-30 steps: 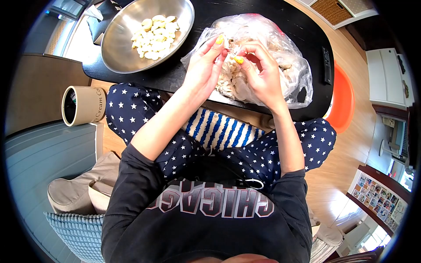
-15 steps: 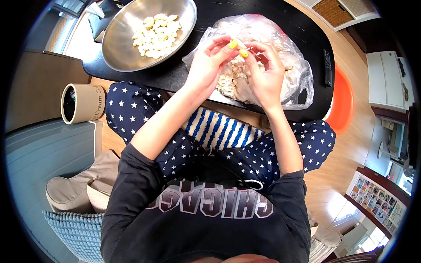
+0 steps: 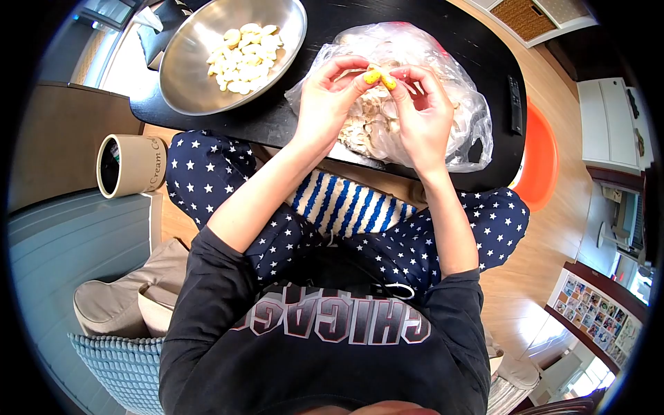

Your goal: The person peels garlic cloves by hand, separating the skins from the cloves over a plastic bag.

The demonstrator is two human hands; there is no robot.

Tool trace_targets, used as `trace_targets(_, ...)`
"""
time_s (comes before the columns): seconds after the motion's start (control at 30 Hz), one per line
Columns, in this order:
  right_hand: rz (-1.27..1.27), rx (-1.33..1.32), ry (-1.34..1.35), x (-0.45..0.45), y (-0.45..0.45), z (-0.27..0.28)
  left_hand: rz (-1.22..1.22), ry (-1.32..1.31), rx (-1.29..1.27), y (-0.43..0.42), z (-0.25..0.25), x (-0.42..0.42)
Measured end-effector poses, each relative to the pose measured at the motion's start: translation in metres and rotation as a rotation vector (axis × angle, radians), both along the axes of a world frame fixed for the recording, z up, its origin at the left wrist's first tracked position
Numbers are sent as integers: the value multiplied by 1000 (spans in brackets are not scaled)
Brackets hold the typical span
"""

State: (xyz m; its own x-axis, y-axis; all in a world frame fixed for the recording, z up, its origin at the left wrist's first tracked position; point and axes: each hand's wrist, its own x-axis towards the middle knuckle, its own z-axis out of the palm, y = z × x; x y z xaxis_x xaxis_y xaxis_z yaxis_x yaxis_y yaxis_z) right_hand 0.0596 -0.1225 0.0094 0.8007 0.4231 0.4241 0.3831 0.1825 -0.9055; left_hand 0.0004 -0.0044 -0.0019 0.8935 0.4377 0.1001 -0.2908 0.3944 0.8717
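Note:
My left hand [image 3: 330, 97] and my right hand [image 3: 423, 114] meet fingertip to fingertip above the clear plastic bag [image 3: 472, 131]. Both are closed in a pinch on a small pale garlic clove, mostly hidden behind the yellow-nailed thumbs. Inside the bag, whitish garlic and loose papery skins [image 3: 360, 131] show below the hands. To the left, a wide steel bowl [image 3: 188, 76] holds several peeled cream-coloured garlic cloves [image 3: 243, 59]. Neither hand touches the bowl.
The bag and bowl stand on a black table [image 3: 277, 128] with a rounded edge. A dark remote [image 3: 515, 105] lies near its right edge. An orange stool [image 3: 539, 159] is beyond that edge, and a cream bin [image 3: 142, 162] stands at left.
My thumbs have come together, and both hands have tilted slightly over the bag. The pale clove is more covered by the fingers. The view has shifted a little.

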Motion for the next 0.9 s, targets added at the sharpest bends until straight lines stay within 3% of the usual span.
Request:
trace_targets(0.33,7,-36,96,-3,-1,3,6,32,66,3,2,0)
trace_targets(0.43,-63,-120,-119,-1,-1,3,-3,27,29,2,3,0)
trace_targets(0.53,-196,-229,-750,4,-1,2,-44,55,-115,0,3,-1)
trace_targets(0.63,-209,-236,-936,8,-3,2,-102,121,-330,-3,3,-3)
trace_targets(0.7,-203,-210,-943,8,-3,-2,-135,140,-442,-4,2,-3)
trace_targets(0.77,-213,-129,-743,3,-1,-5,-224,100,-625,-4,-1,-4)
trace_targets(0.8,-211,-129,-743,1,1,-7,-237,72,-630,-5,-2,-4)
trace_targets(0.87,-154,20,-221,-4,6,-10,-167,75,-523,-3,1,-3)
trace_targets(0.9,-151,19,-221,-4,6,-9,-100,79,-415,-1,2,-2)
